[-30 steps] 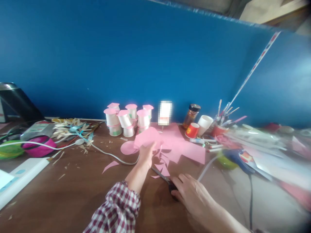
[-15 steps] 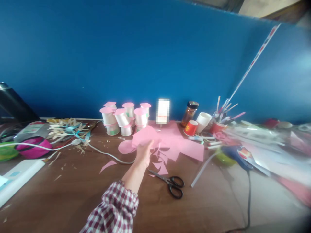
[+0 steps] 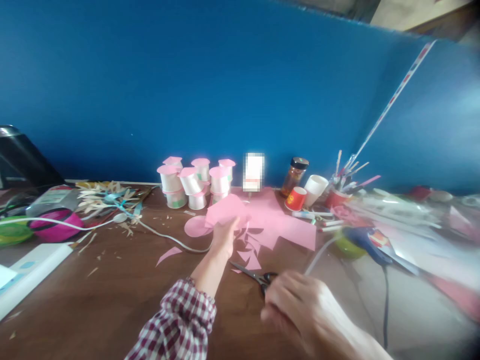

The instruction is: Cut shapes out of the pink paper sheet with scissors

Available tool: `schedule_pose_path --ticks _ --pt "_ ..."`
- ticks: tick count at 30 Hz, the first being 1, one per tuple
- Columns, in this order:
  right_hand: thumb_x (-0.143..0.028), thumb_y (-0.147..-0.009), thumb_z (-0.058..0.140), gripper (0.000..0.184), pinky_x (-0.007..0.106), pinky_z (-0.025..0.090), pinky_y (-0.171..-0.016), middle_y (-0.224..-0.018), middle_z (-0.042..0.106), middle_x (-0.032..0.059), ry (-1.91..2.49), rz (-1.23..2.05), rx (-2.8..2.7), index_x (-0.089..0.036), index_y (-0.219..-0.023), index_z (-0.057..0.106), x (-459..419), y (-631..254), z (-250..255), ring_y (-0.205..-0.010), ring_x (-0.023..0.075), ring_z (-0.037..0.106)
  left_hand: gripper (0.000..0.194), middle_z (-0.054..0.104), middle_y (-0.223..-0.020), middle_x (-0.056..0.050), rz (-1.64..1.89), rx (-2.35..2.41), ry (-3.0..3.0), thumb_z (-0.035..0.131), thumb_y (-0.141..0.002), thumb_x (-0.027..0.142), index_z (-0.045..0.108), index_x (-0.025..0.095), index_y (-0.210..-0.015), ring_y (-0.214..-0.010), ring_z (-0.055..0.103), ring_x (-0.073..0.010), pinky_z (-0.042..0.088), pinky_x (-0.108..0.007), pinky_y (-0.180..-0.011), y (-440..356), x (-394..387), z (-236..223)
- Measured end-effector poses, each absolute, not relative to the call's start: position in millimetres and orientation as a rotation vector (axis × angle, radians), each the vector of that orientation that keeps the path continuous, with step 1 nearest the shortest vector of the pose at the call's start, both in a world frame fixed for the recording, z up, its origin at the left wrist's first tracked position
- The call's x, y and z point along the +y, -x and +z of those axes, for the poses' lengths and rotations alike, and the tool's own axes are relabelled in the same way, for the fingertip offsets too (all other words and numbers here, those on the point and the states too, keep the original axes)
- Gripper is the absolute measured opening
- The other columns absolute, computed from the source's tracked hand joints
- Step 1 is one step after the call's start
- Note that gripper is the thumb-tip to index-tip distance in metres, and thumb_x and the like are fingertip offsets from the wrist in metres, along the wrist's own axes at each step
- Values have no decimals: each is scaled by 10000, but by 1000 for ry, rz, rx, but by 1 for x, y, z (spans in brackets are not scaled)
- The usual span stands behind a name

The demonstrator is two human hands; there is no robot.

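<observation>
My left hand (image 3: 224, 235) is held out over the brown table (image 3: 112, 290), in a red-and-white checked sleeve, and is closed on a cut pink paper piece (image 3: 225, 210). Black-handled scissors (image 3: 250, 273) lie on the table just right of that arm, blades pointing left. My right hand (image 3: 300, 310) is low at the front and covers the scissors' handles. It is blurred by motion with its fingers curled down, so its grip does not show. A larger pink paper sheet (image 3: 285, 227) and pink offcuts (image 3: 168, 255) lie beyond.
Several white cups with pink lids (image 3: 195, 182) stand at the blue back wall (image 3: 225, 90), beside a jar (image 3: 296, 175), a red cup (image 3: 296, 198) and a pen holder (image 3: 339, 195). A blue glue gun (image 3: 365, 240) and papers crowd the right; a white cable (image 3: 165, 237) and straw scraps (image 3: 108, 200) lie on the left.
One second ago my right hand rested on the scissors; half a second ago it was out of view, scissors lying alone. Now it is back over the handles. My left hand has kept the pink paper.
</observation>
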State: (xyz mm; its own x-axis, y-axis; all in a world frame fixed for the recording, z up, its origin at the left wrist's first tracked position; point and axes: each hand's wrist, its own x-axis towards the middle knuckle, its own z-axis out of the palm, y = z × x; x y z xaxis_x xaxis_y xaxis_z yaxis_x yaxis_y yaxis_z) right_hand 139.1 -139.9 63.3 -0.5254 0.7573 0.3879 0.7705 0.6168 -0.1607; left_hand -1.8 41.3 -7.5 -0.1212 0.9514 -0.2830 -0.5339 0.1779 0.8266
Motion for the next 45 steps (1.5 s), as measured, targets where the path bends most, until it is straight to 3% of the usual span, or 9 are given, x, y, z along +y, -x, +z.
schedule_pose_path --ticks 2,4,6,10,14,21,27,32,45 --pt "-177 -821 643 27 277 476 -626 -797 625 41 1507 -33 -2466 -173 -820 616 -117 -141 53 -724 182 601 234 624 -641 -24 1377 1034 -531 766 -580 230 626 112 -726 -526 565 -108 458 -231 -500 2 42 -9" --pt "-160 -775 686 108 290 466 -615 -861 622 57 1797 -16 -2490 -176 -864 626 -104 -146 43 -761 211 603 237 629 -647 -27 1378 1030 -533 767 -579 230 624 114 -728 -540 575 -114 463 -232 -507 2 42 -10" --pt "-163 -797 664 93 294 462 -624 -897 613 66 1871 20 -2521 -176 -883 630 -100 -149 37 -787 217 600 244 637 -662 -33 1375 1027 -534 770 -577 229 627 114 -737 -555 583 -120 468 -233 -512 2 41 -10" --pt "-280 -793 688 176 298 458 -665 -919 601 58 1825 56 -2493 -194 -930 619 -104 -146 37 -831 223 586 236 622 -629 -24 1370 1024 -560 761 -596 251 640 105 -737 -532 568 -114 474 -235 -510 3 40 -10" --pt "-256 -742 741 309 289 443 -632 -886 623 55 1864 126 -2548 -209 -1025 626 -107 -140 40 -799 225 599 238 638 -679 -28 1373 1017 -560 758 -598 233 646 106 -765 -546 580 -111 484 -234 -524 3 39 -7" --pt "-202 -797 678 200 278 447 -670 -925 629 57 1842 106 -2511 -212 -994 639 -108 -143 41 -844 220 598 205 650 -666 -42 1397 971 -526 754 -609 201 644 103 -753 -580 613 -135 514 -255 -559 2 42 -9" --pt "-129 -829 577 102 256 424 -620 -815 641 53 1770 34 -2529 -190 -893 628 -109 -148 37 -759 199 590 166 663 -663 -50 1377 962 -501 753 -597 146 642 113 -716 -579 618 -132 509 -233 -532 3 41 -6" --pt "-75 -846 452 341 253 431 -658 -892 648 86 1718 8 -2543 -188 -1140 582 -112 -158 35 -748 188 612 150 649 -618 -43 1378 954 -492 751 -595 143 638 117 -690 -522 588 -116 500 -229 -503 3 41 -5" --pt "-133 -845 367 355 310 478 -791 -1013 658 104 1630 630 -2277 -174 -1143 556 -108 -194 35 -858 203 637 178 644 -653 -49 1361 955 -513 744 -605 194 646 108 -727 -560 611 -148 504 -255 -497 2 36 -2"
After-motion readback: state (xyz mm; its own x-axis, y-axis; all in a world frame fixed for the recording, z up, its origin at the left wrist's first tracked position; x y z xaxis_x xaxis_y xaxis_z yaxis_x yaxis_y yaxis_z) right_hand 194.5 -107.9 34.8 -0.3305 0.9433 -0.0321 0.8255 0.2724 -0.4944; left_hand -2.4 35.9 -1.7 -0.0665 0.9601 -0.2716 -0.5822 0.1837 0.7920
